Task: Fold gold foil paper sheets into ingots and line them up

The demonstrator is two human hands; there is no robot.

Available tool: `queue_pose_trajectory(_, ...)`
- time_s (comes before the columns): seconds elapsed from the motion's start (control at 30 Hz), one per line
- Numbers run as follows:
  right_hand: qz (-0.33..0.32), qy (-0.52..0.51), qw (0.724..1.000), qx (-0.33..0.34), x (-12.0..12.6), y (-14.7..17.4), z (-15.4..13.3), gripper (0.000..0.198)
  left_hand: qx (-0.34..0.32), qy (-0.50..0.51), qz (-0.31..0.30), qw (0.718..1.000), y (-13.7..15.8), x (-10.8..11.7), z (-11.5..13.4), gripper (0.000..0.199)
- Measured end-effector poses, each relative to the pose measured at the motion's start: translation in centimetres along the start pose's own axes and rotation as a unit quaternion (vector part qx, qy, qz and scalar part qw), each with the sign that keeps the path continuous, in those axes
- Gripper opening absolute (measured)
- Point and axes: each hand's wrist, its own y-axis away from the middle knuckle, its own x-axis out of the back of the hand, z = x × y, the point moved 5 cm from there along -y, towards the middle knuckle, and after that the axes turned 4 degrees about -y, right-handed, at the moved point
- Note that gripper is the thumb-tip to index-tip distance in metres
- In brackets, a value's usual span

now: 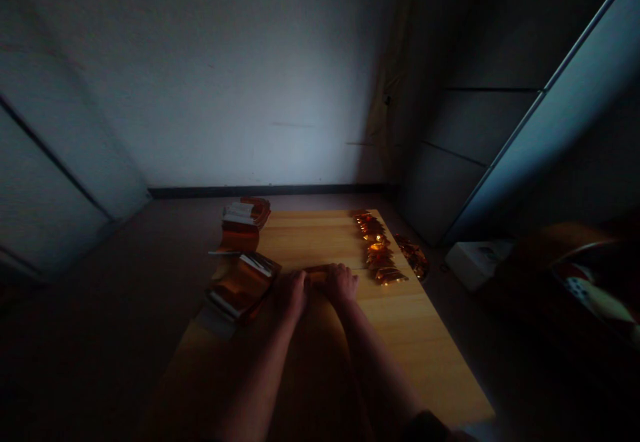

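Note:
Both hands are close together over the wooden table (pixel 310 235). My left hand (pixel 294 289) has its fingers curled at the left end of a thin copper-brown strip or folded sheet (pixel 316 270). At its other end, my right hand (pixel 341 283) is closed with bent fingers. Dim light hides the strip's exact kind and the fingertips. Left of my left hand lies a stack of shiny copper-coloured sheets or pouches (pixel 243 285) with white edges. To the right of my right hand runs a row of overlapping, crinkled copper-coloured foil pieces (pixel 377 249).
Another copper-coloured stack (pixel 245 219) with white pieces sits at the table's far left corner. Beyond the right edge, more shiny foil (pixel 413 257) lies lower down, near a white box (pixel 477 262). A pale wall (pixel 260 95) stands behind the table.

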Motion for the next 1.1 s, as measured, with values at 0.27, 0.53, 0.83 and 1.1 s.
queue_pose_trajectory(0.27,-0.030,-0.001,0.999,-0.019,0.4,-0.8,1.2,0.030,-0.003,0.019,0.013,1.000,0.0,-0.1,-0.1,0.025)
queue_pose_trajectory(0.53,-0.024,-0.021,0.999,-0.007,0.6,-1.7,2.9,0.017,-0.008,0.031,0.023,0.999,-0.2,-0.6,-0.4,0.021)
queue_pose_trajectory(0.83,-0.009,-0.046,0.998,-0.031,1.0,-2.1,4.4,0.019,-0.014,0.031,0.015,0.999,0.0,0.4,0.3,0.020)
queue_pose_trajectory(1.1,0.052,-0.122,0.991,-0.011,0.7,-1.1,4.4,0.023,-0.029,0.031,0.034,0.999,0.0,0.3,0.3,0.016)
